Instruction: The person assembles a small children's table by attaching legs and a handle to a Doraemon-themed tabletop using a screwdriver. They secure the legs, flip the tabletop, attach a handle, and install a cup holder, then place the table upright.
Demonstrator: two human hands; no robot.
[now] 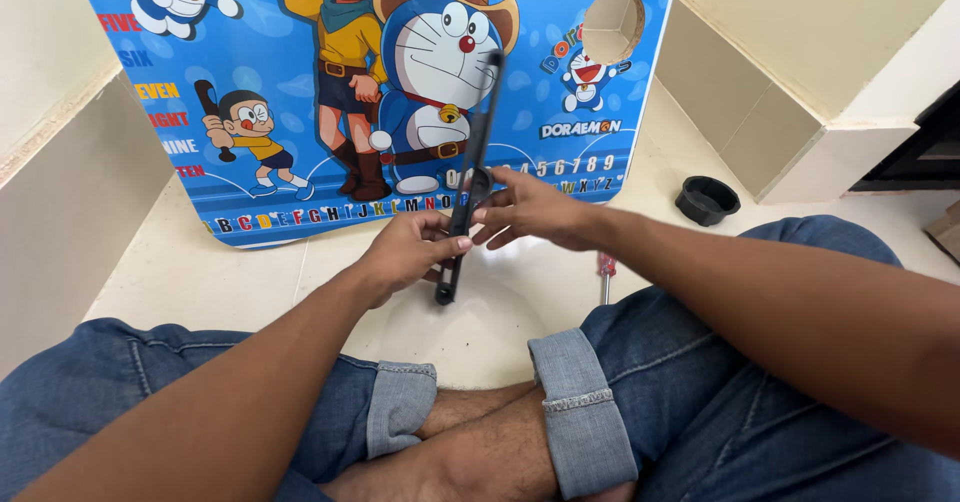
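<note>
Hands meet over a long black bar (470,177), which is held upright and slightly tilted between the knees of a person seated cross-legged on the floor (200,262). The left hand (410,250) is closed around the lower part of the bar, with the thumb laid across its front. The right hand (530,210) is placed just above it, with thumb and fingertips pinched on the bar near a joint or bracket (its exact form cannot be made out). The lower end of the bar is seen close to the pale tiled floor; whether it touches cannot be told. The upper end is seen in front of a blue cartoon-printed board (380,92), which is propped against the wall behind. A round hole (612,24) is cut in the upper right corner of that board.

A screwdriver (605,274) with a red handle is laid on the floor just beside the right forearm, partly hidden by it. A small black round cup (707,200) is set on the floor near the right knee, well apart from the hands. Rolled-up blue jeans (580,402) are worn by the person.
</note>
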